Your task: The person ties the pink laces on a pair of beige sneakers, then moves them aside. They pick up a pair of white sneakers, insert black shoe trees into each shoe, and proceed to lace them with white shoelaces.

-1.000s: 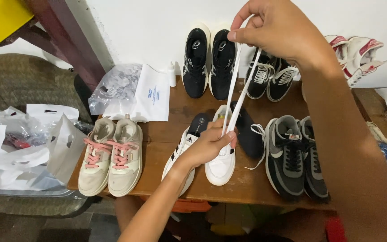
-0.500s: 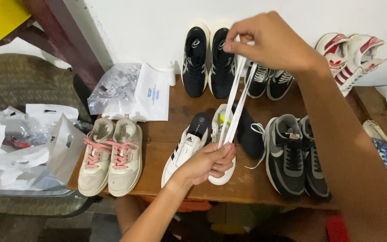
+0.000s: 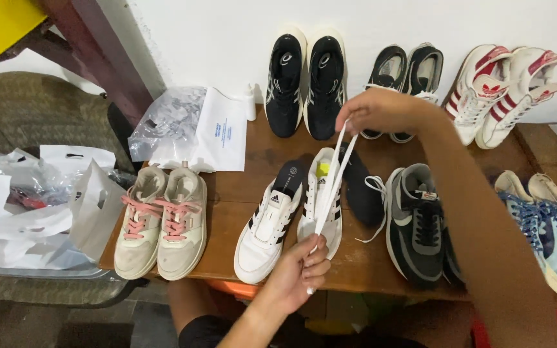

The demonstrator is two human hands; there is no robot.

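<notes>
wooden table (image 3: 253, 187): white lace (image 3: 330, 187) taut, near-vertical, left hand (image 3: 298, 274) to right hand (image 3: 381, 113)

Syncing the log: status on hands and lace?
Left hand pinches white lace low. Right hand holds it high, taut above white sneaker. Nothing in the way.

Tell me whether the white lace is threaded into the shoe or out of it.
Out. The white lace runs taut between right hand and left hand, above the white shoe.

Looks like a small shoe resale or repair corner in a home. Many sneaker pairs (image 3: 304, 84) lined on a wooden worktop (image 3: 240, 193) against a white wall (image 3: 227, 38). Plastic bags (image 3: 162, 122) and a worn cushioned chair (image 3: 40, 109) alongside.
</notes>
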